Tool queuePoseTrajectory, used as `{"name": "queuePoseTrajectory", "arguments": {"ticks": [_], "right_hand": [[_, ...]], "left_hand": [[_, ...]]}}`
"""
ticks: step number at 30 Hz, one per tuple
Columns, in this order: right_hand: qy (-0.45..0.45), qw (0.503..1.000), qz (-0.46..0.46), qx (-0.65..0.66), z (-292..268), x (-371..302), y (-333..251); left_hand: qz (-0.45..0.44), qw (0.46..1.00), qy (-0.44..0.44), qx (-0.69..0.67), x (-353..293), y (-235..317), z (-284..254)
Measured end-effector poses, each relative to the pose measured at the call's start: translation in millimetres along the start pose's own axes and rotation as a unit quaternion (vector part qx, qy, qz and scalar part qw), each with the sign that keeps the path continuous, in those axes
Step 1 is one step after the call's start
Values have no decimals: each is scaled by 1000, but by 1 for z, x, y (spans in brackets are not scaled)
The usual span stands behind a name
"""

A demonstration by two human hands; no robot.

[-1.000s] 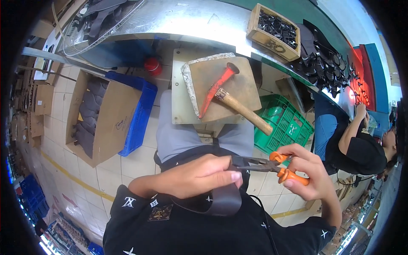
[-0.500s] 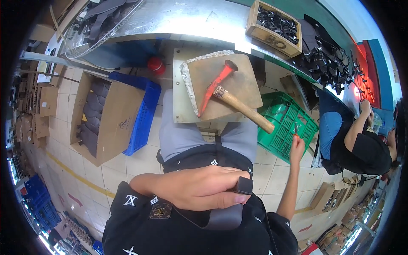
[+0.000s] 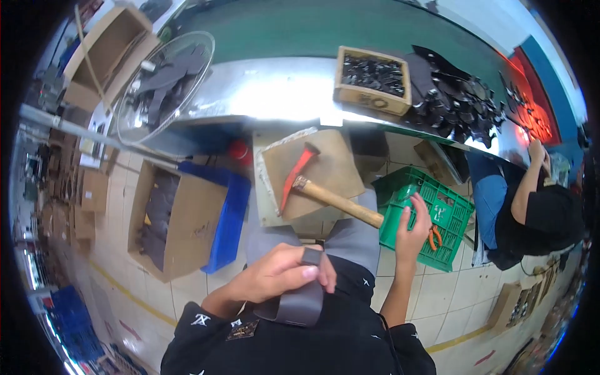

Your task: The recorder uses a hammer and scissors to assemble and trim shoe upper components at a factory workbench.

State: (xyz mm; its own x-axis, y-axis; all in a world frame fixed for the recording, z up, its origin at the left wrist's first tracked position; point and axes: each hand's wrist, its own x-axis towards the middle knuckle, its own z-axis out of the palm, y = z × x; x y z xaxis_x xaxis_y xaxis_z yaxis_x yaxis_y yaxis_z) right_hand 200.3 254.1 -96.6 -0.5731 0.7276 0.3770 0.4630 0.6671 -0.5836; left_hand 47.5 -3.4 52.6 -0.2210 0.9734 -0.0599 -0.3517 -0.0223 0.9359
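Hammer [image 3: 331, 197] lies across the board [image 3: 340, 165], red head up-left, handle end just beside the right hand [image 3: 412, 231], which reaches open-fingered over the green crate [image 3: 453, 209] holding orange pliers [image 3: 434, 237]. Left hand [image 3: 281, 275] clenches a dark strap [image 3: 300, 300] at the lap, farther away.

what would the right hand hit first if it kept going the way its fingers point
The right hand points up and away over the green crate. Just ahead lies the hammer handle, so probably that first, though depth is unclear and the hand may pass beside it.
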Motion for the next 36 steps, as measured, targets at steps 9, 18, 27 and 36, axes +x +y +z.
{"name": "queuePoseTrajectory", "arguments": {"ticks": [9,18,27,36], "right_hand": [[-10,970,117,212,5,16,-2],[183,983,-12,25,-42,267,12],[45,990,35,-127,-43,371,-16],[-176,791,-38,585,-72,208,-230]], "left_hand": [[71,951,296,54,12,7,-68],[258,486,756,354,-86,145,-346],[255,486,715,434,-39,71,-208],[348,739,326,476,89,69,-74]]}}
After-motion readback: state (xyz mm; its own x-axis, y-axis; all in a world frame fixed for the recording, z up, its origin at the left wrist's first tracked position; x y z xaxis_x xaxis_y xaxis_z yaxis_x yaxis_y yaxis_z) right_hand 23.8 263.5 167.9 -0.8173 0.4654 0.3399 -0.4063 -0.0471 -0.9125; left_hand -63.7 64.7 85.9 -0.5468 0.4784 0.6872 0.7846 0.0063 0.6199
